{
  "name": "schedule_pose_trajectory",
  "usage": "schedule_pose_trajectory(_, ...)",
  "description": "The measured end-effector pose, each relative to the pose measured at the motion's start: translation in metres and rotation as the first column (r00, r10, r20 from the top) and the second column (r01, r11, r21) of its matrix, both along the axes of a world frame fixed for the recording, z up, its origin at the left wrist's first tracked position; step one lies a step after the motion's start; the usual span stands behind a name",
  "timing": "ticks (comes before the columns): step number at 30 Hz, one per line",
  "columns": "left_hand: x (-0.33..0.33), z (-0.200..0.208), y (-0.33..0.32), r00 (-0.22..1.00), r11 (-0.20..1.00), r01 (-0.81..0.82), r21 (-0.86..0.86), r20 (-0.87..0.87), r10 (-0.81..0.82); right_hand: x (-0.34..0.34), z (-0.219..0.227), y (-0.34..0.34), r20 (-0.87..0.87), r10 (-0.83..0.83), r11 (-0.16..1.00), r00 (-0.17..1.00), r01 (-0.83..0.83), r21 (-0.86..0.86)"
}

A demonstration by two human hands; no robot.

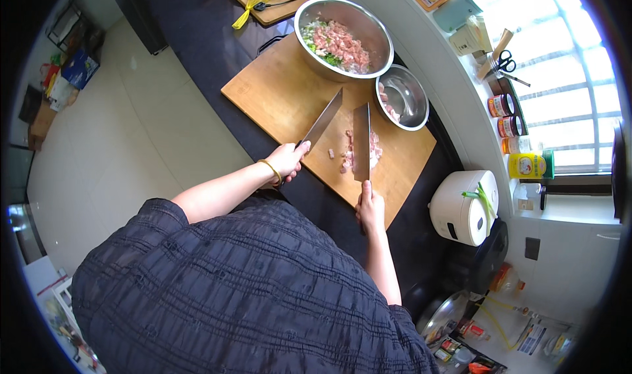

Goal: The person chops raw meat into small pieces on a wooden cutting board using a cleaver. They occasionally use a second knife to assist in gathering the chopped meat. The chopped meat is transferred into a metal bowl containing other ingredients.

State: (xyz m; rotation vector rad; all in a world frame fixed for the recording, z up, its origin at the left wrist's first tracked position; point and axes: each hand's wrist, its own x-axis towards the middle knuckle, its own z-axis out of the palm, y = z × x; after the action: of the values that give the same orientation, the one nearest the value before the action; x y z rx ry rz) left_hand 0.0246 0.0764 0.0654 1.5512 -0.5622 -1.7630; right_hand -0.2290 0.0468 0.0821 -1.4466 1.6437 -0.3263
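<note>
My left hand point(288, 159) is closed round the handle of a cleaver point(325, 118), its blade tilted up over the wooden cutting board point(266, 87). In my right hand point(370, 207) is a second cleaver point(361, 140), held by the handle with the blade pointing away from me. Small pieces of chopped pink meat point(375, 151) lie on both sides of that blade, and the blade hides part of them. At the board's far end stands a large steel bowl point(385, 28) with minced meat point(342, 43) and chopped greens point(318, 37). A smaller steel bowl point(416, 94) beside it holds some meat pieces point(388, 103).
A white rice cooker point(454, 199) with a green onion point(486, 203) on its lid stands right of the board. Jars point(505, 126), a yellow tin point(526, 165) and scissors point(505, 61) line the windowsill. Behind lies another board point(280, 8) with a yellow bag point(257, 2).
</note>
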Motion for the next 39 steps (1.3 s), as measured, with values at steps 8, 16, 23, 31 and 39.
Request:
schedule_pose_trajectory(8,0.013,0.001,0.001,1.000,1.000,-0.016,0.012,0.007,0.016,-0.021,-0.010,0.023,-0.230,0.170,0.985,0.958,-0.170,0.019)
schedule_pose_trajectory(16,-0.005,0.001,-0.008,0.997,0.996,0.083,0.032,-0.007,-0.083,-0.015,0.015,0.000,0.057,-0.036,0.987,0.998,0.044,-0.154)
schedule_pose_trajectory(23,-0.024,0.007,-0.012,0.990,0.991,0.134,0.003,0.049,-0.134,-0.025,0.008,-0.020,-0.205,-0.039,0.991,0.978,0.065,0.120)
schedule_pose_trajectory(31,-0.028,0.005,-0.011,0.995,0.995,0.096,0.027,0.011,-0.097,-0.029,0.016,-0.027,-0.211,-0.046,0.999,0.977,0.050,0.018)
schedule_pose_trajectory(39,-0.031,0.004,-0.011,0.995,0.995,0.096,0.011,0.028,-0.096,-0.041,0.020,-0.027,-0.137,-0.049,0.996,0.989,0.059,0.071)
